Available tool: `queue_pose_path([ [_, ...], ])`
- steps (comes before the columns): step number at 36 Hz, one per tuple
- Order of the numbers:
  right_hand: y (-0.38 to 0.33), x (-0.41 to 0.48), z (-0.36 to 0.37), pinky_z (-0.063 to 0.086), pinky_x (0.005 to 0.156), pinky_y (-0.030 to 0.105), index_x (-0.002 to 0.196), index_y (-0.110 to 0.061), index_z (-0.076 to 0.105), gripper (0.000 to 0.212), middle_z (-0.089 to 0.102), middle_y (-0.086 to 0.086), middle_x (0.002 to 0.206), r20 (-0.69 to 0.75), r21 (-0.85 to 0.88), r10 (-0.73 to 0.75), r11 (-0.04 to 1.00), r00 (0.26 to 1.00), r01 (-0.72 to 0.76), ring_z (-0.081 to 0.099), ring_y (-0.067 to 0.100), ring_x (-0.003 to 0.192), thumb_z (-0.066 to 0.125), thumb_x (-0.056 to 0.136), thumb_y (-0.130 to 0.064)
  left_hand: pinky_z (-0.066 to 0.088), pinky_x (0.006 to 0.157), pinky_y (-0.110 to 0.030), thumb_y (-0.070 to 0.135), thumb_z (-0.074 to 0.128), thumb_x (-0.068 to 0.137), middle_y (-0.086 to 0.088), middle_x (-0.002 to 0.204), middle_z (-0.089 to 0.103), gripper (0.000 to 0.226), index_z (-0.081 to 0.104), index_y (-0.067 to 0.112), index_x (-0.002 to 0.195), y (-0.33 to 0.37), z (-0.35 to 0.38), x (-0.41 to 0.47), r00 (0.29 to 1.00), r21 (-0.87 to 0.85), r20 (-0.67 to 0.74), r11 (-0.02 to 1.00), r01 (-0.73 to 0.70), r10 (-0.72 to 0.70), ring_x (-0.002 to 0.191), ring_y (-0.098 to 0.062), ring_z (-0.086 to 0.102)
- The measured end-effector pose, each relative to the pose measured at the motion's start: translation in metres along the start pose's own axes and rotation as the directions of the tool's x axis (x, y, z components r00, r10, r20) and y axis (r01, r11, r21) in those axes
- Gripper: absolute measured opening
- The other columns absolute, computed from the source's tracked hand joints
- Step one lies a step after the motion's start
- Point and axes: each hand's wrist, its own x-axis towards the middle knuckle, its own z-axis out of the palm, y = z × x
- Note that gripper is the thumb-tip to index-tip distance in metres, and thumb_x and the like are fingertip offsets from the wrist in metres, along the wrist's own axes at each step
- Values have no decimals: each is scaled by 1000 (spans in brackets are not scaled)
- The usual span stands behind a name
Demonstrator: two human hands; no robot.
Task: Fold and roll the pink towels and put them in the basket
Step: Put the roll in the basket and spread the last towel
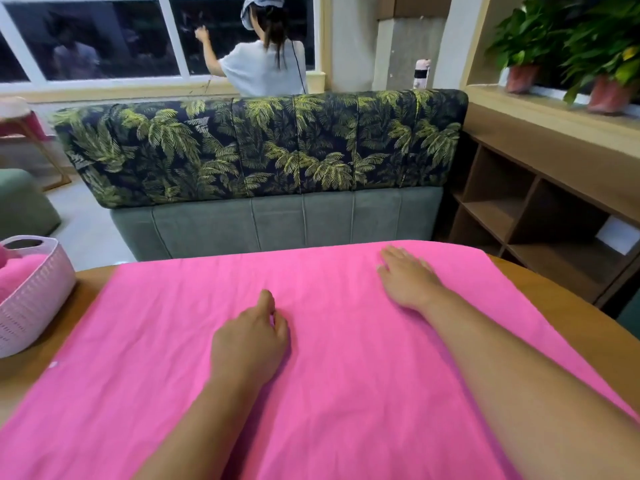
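Note:
A large pink towel [166, 358] lies spread flat over the wooden table [540, 299], covering most of it. My left hand [251, 337] rests on the towel's middle, fingers loosely curled with nothing in them. My right hand [405, 277] lies flat on the towel near its far right corner, fingers straight. At the left edge stands a pale pink woven basket [38, 299]. A pink towel [17, 271] lies inside it.
Beyond the table stands a sofa [263, 150] with a palm-leaf cover. A wooden shelf unit [540, 216] with potted plants [519, 46] on top runs along the right. A person [263, 64] stands at the far window, back turned.

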Motion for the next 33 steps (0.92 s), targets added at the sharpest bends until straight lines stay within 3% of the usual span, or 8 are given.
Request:
queue_pose_path([
  [5, -4, 1, 10, 4, 129, 50, 168, -23, 7, 63, 0, -7, 175, -2, -49, 43, 998, 999, -43, 1, 14, 161, 14, 110, -46, 42, 66, -37, 37, 40, 101, -6, 97, 71, 19, 43, 24, 114, 11, -7, 6, 996, 116, 84, 993, 21, -31, 92, -35, 68],
  [9, -5, 1, 9, 3, 129, 48, 168, -23, 5, 63, -1, -8, 175, -2, -59, 38, 998, 999, -39, 0, 13, 161, 13, 109, -45, 43, 80, -39, 27, 44, 99, -7, 120, 63, 22, 51, 20, 118, 56, 5, 38, 987, 211, 160, 976, -59, 26, 115, -32, 58],
  [13, -3, 3, 10, 5, 129, 50, 168, -25, 7, 61, -1, -9, 175, -14, -70, 32, 997, 999, -33, 1, 13, 161, 15, 109, -41, 34, 110, -48, 29, 36, 106, -5, 150, 48, 39, 48, 19, 142, 118, 47, 72, 925, -39, 247, 956, -289, 290, 139, -27, 43],
  [17, -2, 4, 9, 5, 129, 49, 168, -26, 7, 62, -2, -10, 175, 5, -85, 42, 996, 999, -42, 0, 10, 160, 19, 108, -38, 12, 125, -55, 38, 25, 109, 5, 171, 20, 52, 29, 27, 160, 123, 60, 93, 875, -85, 362, 946, -313, 322, 157, -20, 17],
  [21, -4, 2, 11, 6, 129, 49, 168, -24, 7, 69, -1, -9, 175, -9, -98, 41, 994, 999, -41, 0, 11, 160, 19, 106, -53, 4, 127, -54, 45, 20, 109, 8, 173, 9, 55, 18, 35, 164, 56, 43, 110, 893, -10, 393, 972, -234, 220, 159, -17, 8],
  [25, -6, 1, 10, 6, 129, 48, 168, -25, 6, 75, -2, -10, 175, -15, -119, 41, 992, 999, -42, 1, 12, 161, 20, 104, -64, 4, 128, -50, 52, 18, 108, 10, 173, 2, 58, 11, 40, 164, -62, 12, 126, 934, 117, 356, 993, -17, -26, 160, -16, 3],
  [29, -8, 1, 11, 6, 129, 48, 168, -26, 6, 77, -2, -10, 175, -9, -140, 47, 989, 999, -48, 1, 13, 161, 19, 103, -66, 4, 128, -50, 57, 19, 106, 6, 173, 1, 61, 11, 39, 165, -173, -19, 131, 922, 172, 301, 965, 199, -244, 160, -20, 2],
  [33, -9, 0, 10, 6, 129, 49, 168, -27, 7, 77, -2, -11, 175, -5, -140, 54, 989, 999, -54, 0, 12, 161, 18, 103, -67, 5, 129, -44, 62, 18, 104, -4, 174, 6, 69, 14, 32, 165, -236, -32, 130, 919, 183, 247, 946, 269, -309, 160, -22, 4],
])
